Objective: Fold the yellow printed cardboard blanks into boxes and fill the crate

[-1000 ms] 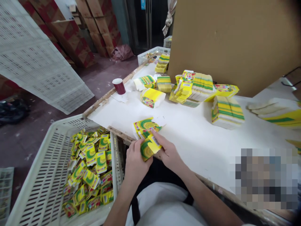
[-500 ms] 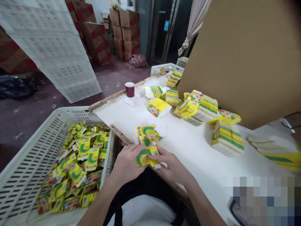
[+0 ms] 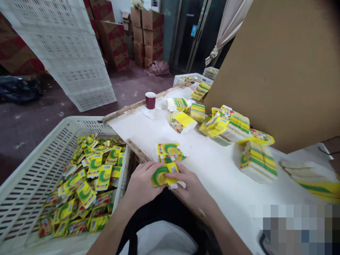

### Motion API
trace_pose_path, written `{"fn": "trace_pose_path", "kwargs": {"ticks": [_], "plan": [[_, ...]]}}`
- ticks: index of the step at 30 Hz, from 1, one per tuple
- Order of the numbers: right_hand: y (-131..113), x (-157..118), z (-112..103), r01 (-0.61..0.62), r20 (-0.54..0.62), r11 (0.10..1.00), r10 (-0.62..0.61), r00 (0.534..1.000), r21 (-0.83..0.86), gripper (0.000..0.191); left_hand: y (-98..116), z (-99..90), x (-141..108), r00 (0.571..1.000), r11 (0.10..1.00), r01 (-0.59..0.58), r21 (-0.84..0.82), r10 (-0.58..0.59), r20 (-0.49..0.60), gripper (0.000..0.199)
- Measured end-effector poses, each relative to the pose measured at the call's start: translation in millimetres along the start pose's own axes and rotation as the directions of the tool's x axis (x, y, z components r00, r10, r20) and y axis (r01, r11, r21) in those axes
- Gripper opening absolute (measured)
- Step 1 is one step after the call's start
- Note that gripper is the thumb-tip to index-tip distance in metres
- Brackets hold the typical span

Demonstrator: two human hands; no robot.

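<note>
Between my hands, close to the front edge of the white table [image 3: 212, 170], is a small yellow and green printed card packet [image 3: 160, 175]. My left hand [image 3: 145, 182] is closed around its left side. My right hand [image 3: 187, 182] grips the other end, thumb and fingers pinching near the barcode and a white flap. Just beyond my fingers, flat printed cards [image 3: 170, 152] of the same design lie on the table. To my left, a white plastic crate [image 3: 34, 180] holds many similar yellow packets [image 3: 95, 165].
Stacks of yellow and green cards [image 3: 259, 159] stand along the table's right side. A dark red cup [image 3: 150, 101] sits near the far left edge. A tall brown board [image 3: 260, 78] borders the right. Stacked white crates [image 3: 71, 60] and cardboard boxes [image 3: 152, 35] stand on the floor.
The view has shifted slightly, so the background sits a little further right. Both hands keep their hold on the packet, which has barely moved.
</note>
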State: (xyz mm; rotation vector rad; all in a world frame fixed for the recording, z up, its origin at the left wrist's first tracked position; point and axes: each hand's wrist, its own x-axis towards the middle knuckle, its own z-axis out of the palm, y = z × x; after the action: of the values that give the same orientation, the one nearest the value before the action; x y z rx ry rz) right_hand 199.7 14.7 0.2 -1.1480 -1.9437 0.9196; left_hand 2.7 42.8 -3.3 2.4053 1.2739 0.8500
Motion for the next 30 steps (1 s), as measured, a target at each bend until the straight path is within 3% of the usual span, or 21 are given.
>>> {"fn": "trace_pose_path", "kwargs": {"ticks": [4,9,12,14,16,19,21,25,28,30], "plan": [[4,-1,2,-0.007,-0.008,0.998,0.007,1.000,0.070,0.047,3,0.8,-1,1.000,1.000,-0.009,0.000,0.009,-0.007,0.045],[6,0,24,-0.040,-0.113,0.996,0.049,0.992,0.078,0.059,8,8.5,-2,0.998,0.997,0.028,0.076,-0.025,-0.050,0.046],[4,2,30,-0.053,-0.116,0.991,0.068,0.991,0.125,0.068,-4,1.5,-7,0.999,0.995,0.048,0.089,-0.046,-0.018,0.046],[6,7,21,-0.055,-0.116,0.990,0.071,0.991,0.129,0.072,-23,-12.5,-14,0.996,0.988,0.085,0.132,-0.084,-0.008,0.047],[12,15,4,-0.058,-0.194,0.998,0.064,0.979,0.039,0.067,-46,-30.4,-23,0.980,0.943,0.190,0.273,-0.163,-0.116,0.054],[32,30,-20,-0.142,-0.336,0.964,0.060,0.940,-0.226,0.063,-71,-49.5,-34,0.884,0.811,0.423,0.405,-0.271,-0.382,0.077],[46,39,-26,-0.179,-0.258,0.911,0.084,0.962,-0.372,0.060,-74,-50.0,-36,0.884,0.843,0.411,0.348,-0.276,-0.377,0.075],[60,48,-20,-0.173,-0.222,0.894,0.086,0.971,-0.412,0.051,-55,-28.3,-32,0.955,0.957,0.283,0.070,-0.274,-0.114,0.051],[52,45,-19,-0.180,-0.236,0.890,0.085,0.968,-0.419,0.051,-38,-6.8,-26,0.940,0.923,0.337,-0.186,-0.341,0.012,0.044],[39,41,-19,-0.181,-0.254,0.908,0.086,0.963,-0.378,0.051,-27,7.7,-22,0.926,0.832,0.359,-0.423,-0.374,0.051,0.052]]}}
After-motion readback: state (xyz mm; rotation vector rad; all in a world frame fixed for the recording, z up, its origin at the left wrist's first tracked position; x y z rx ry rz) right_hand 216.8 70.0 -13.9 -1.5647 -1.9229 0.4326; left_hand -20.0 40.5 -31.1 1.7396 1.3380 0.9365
